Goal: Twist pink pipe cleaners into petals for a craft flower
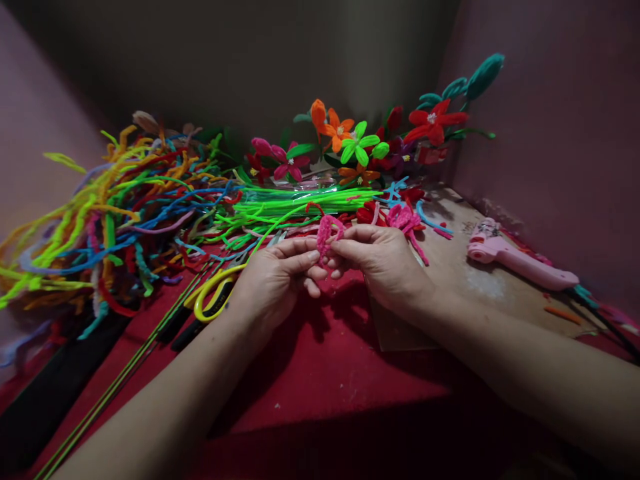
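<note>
I am holding a pink fuzzy piece (324, 239) in front of me, above the red tabletop (325, 380). Its long axis is running roughly from 12 to 6 o'clock, a thin loop bending off its top toward 2 o'clock. My left hand (267, 283) is slanting in from 7 o'clock, my right hand (393, 267) from 4 o'clock; the thumbs and forefingers of both are pinching the piece. Yellow-handled scissors (199, 307) are lying at 9 o'clock, just beside my left hand.
</note>
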A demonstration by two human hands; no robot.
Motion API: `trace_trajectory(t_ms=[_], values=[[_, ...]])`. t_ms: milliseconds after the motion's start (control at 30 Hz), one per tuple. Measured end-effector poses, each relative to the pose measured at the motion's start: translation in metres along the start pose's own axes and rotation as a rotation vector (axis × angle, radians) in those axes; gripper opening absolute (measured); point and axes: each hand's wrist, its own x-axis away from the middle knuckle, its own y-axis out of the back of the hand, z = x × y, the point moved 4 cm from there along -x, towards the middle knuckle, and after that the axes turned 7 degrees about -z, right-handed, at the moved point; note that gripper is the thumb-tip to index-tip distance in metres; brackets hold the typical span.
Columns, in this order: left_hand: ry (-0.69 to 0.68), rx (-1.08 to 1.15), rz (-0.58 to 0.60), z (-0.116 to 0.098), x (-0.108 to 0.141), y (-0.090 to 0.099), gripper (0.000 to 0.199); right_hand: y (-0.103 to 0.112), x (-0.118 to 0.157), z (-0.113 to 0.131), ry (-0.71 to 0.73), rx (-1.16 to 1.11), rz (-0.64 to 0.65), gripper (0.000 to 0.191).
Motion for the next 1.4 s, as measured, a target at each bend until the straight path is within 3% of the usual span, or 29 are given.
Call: trace_trajectory(t_ms=[167,267,367,567,867,1133,1267,1333,1400], values=[[-0.022,-0.109,0.021,0.0,0.004,-0.002,0.002,0.001,-0.004,-0.007,-0.088,-0.09,0.005,0.01],[-0.114,-0.237,0.029,-0.002,0.01,-0.004,0.008,0.001,-0.006,-0.007,-0.132,-0.189,0.033,0.015],[-0.161,-0.333,0.079,-0.003,0.013,-0.008,0.01,0.002,-0.006,-0.006,-0.131,-0.14,0.077,0.014],[-0.105,-0.26,0.173,-0.003,0.009,-0.007,0.02,0.001,-0.006,-0.007,-0.187,-0.184,0.124,0.013],[-0.106,-0.454,0.089,-0.012,0.012,-0.006,0.02,-0.002,-0.004,-0.012,-0.196,-0.211,0.146,0.015],[-0.245,-0.611,0.044,-0.018,0.018,-0.01,0.014,-0.006,-0.003,-0.017,-0.162,-0.217,0.2,0.017],[-0.176,-0.579,0.093,-0.013,0.016,-0.009,0.016,-0.009,-0.001,-0.017,-0.176,-0.218,0.261,0.021],[-0.271,-0.641,0.073,-0.013,0.013,-0.007,0.015,-0.01,0.0,-0.016,-0.201,-0.253,0.252,0.019],[-0.463,-0.759,0.032,-0.014,0.012,-0.004,0.017,-0.01,0.0,-0.013,-0.205,-0.269,0.234,0.018]])
